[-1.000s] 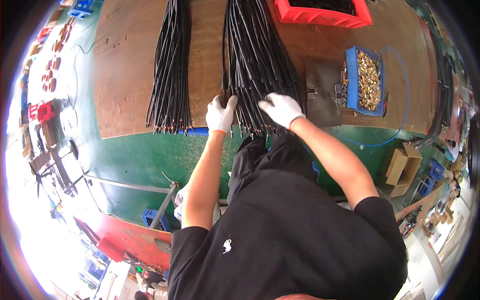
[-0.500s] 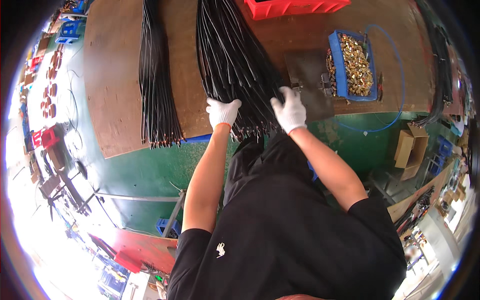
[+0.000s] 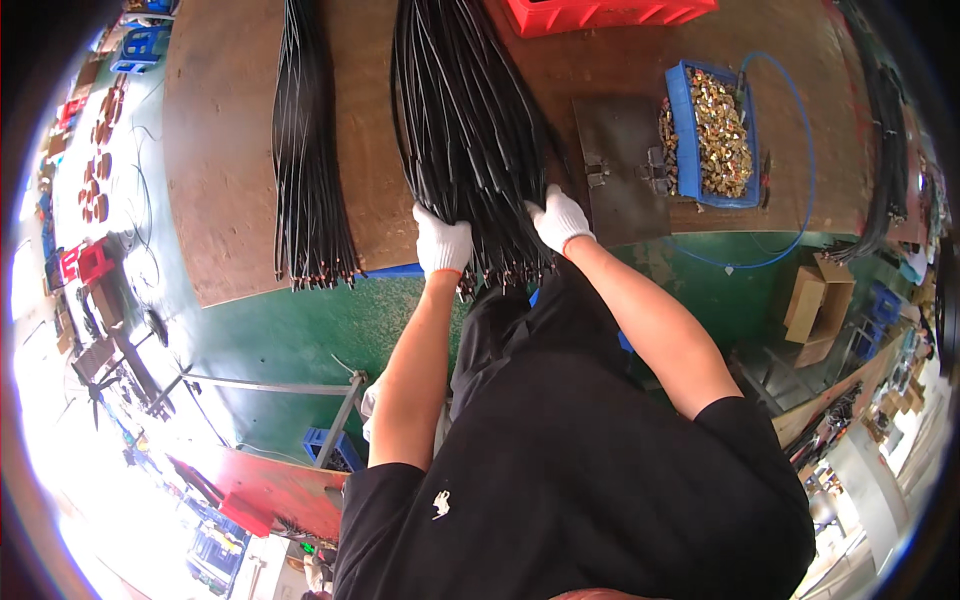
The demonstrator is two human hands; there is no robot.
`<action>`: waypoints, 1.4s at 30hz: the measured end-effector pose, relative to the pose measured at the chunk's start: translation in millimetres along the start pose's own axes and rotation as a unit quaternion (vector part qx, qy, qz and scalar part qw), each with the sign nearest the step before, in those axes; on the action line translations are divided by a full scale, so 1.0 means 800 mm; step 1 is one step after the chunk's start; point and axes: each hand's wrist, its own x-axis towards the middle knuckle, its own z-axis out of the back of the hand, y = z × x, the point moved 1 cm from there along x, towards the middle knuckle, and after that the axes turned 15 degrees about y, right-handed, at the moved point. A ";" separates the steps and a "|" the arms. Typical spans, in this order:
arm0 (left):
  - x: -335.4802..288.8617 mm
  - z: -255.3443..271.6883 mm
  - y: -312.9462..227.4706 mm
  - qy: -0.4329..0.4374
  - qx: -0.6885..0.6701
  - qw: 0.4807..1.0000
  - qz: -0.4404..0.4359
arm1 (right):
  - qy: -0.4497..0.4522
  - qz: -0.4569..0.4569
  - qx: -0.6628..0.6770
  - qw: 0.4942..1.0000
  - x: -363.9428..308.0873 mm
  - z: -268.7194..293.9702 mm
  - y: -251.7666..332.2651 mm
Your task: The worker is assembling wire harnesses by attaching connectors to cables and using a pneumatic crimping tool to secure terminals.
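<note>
A wide bundle of black cables [image 3: 465, 120] is clasped between the gloved left hand [image 3: 442, 243] and the gloved right hand [image 3: 560, 220], gripped by its two side edges close to the near end. The cable tips [image 3: 507, 274] are left protruding between the hands at the near edge of the brown table [image 3: 225, 170]; the longer part is laid out beyond the grip.

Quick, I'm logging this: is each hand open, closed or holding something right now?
Left hand: closed, holding the left edge of the wider black cable bundle.
Right hand: holding that bundle's right edge, fingers partly hidden.
</note>
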 end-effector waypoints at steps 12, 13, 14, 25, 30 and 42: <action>-0.021 0.008 0.021 0.005 -0.007 1.000 0.000 | -0.202 0.097 -0.021 0.974 -0.031 0.013 -0.037; -0.020 0.006 0.015 0.011 -0.011 1.000 0.002 | -0.212 0.085 -0.031 0.973 -0.023 0.018 -0.052; -0.021 0.010 0.011 0.019 -0.012 1.000 0.001 | -0.133 0.049 -0.045 0.989 -0.017 0.024 -0.056; -0.012 0.003 0.017 0.012 -0.005 1.000 -0.014 | 0.005 0.004 -0.034 0.999 -0.008 0.026 -0.016; -0.019 0.003 0.036 0.011 0.045 0.999 -0.002 | 0.047 0.022 -0.122 0.991 -0.014 0.039 -0.012; -0.031 -0.052 0.070 -0.186 0.012 0.976 -0.115 | -0.065 0.294 -0.122 0.946 0.008 0.052 -0.097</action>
